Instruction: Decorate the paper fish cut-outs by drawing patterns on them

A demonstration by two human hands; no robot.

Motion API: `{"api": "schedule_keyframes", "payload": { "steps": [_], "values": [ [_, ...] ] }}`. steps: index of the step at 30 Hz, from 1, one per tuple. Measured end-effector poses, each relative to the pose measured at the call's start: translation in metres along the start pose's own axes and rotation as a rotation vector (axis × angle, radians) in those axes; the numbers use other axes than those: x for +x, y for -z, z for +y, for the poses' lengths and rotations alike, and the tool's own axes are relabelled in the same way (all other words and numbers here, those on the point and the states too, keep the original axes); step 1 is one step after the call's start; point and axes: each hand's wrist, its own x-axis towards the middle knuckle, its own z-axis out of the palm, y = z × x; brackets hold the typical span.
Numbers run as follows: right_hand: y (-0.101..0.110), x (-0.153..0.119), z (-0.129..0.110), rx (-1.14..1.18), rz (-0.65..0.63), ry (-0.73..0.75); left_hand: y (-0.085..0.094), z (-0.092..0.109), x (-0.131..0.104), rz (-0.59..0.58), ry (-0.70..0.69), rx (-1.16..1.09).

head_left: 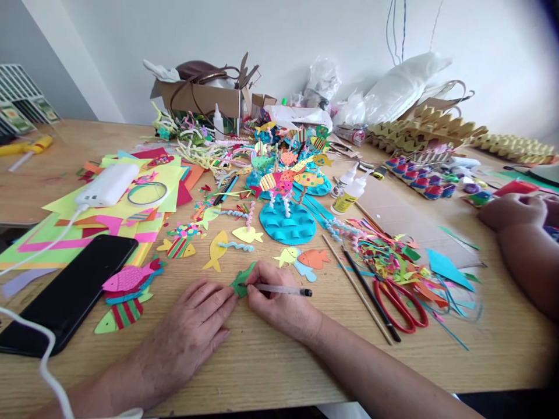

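Observation:
My right hand (279, 305) grips a pen (286, 289) with a clear barrel and black end. Its tip meets a small green paper fish (241, 281) on the wooden table, partly covered by my fingers. My left hand (198, 317) lies flat, fingertips at the left edge of that green paper. Just beyond are a yellow paper fish (215, 251) with a blue twisted strip, a striped fish (180, 248), and orange (313, 258) and pale yellow fish (287, 256). Decorated fish (120, 317) are piled left of my left hand.
A black phone (70, 291), white power bank (107, 185) and coloured paper sheets occupy the left. Red scissors (399, 305), a brush (371, 297) and paper scraps lie right. Behind stand a blue scalloped base (288, 224) with fish and glue bottles (349, 195). Another person's arm (524, 250) rests at far right.

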Motion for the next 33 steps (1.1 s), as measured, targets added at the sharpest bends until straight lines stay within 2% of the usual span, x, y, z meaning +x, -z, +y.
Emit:
{"api": "schedule_keyframes", "payload": {
  "steps": [10, 17, 33],
  "values": [
    [0.0012, -0.0019, 0.0011, 0.04, -0.042, 0.013, -0.0009, 0.001, -0.0011, -0.003, 0.024, -0.023],
    [0.0004, -0.0022, 0.0033, 0.072, -0.002, -0.001, -0.0015, -0.0012, -0.0014, 0.001, 0.003, -0.01],
    [0.0007, -0.003, 0.0013, 0.015, -0.011, 0.018, -0.0028, 0.0025, -0.0015, 0.004, 0.059, -0.045]
  ]
}}
